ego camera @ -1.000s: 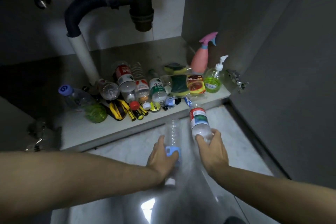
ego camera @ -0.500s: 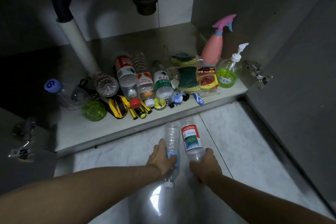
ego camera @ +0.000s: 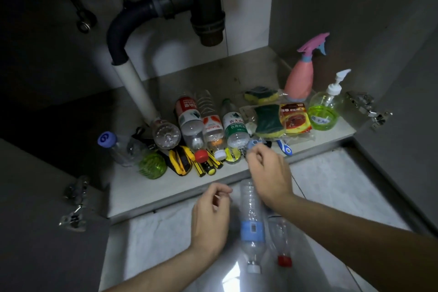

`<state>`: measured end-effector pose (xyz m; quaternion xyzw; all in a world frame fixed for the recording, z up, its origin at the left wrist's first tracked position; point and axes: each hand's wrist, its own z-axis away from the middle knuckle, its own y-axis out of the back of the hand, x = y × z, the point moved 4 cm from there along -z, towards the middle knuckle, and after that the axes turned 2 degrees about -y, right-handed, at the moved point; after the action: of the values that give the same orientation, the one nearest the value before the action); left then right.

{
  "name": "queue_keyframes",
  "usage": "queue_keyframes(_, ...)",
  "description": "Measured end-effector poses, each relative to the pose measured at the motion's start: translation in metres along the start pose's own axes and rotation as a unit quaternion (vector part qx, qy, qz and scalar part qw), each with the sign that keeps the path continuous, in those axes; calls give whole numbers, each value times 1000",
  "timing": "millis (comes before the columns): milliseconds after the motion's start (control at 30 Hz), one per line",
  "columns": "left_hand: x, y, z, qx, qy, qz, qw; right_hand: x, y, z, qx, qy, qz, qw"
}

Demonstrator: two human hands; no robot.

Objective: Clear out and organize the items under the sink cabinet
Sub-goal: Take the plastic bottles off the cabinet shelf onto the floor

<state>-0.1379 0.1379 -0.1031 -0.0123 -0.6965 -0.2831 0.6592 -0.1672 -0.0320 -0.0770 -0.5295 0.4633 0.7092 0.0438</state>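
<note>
Both my hands hold nothing: the left hand (ego camera: pixel 209 218) hangs loosely curled, and the right hand (ego camera: pixel 267 173) reaches toward the bottles (ego camera: pixel 211 123) on the cabinet shelf (ego camera: pixel 166 187) ahead. Two cleared bottles (ego camera: pixel 252 223) lie on the floor beneath my hands, apparently as a sorted group.

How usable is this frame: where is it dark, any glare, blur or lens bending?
Head view: light falls on the shelf front and its bottles; the cabinet's left side and the pipes above sink into deep shadow. A glare patch sits on the floor tile near the bottom edge. Both hands' fingers look slightly smeared. Wide-angle bending curves the shelf edge and walls.
</note>
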Motion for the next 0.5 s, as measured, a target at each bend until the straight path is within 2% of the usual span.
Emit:
queue_keyframes(167, 35, 60, -20, 169, -102, 43, 979, -59, -9, -49, -15, 88, 39, 995)
queue_keyframes(267, 50, 91, -53, 237, -145, -4, 961, -72, -25, -66, -52, 70, 53, 995)
queue_keyframes(400, 62, 118, -111, 247, -148, -149, 946, -83, -49, -71, -92, 78, 124, 985)
queue_keyframes(500, 58, 120, -149, 184, -56, -248, 950, -92, -63, -69, -107, 99, 141, 979)
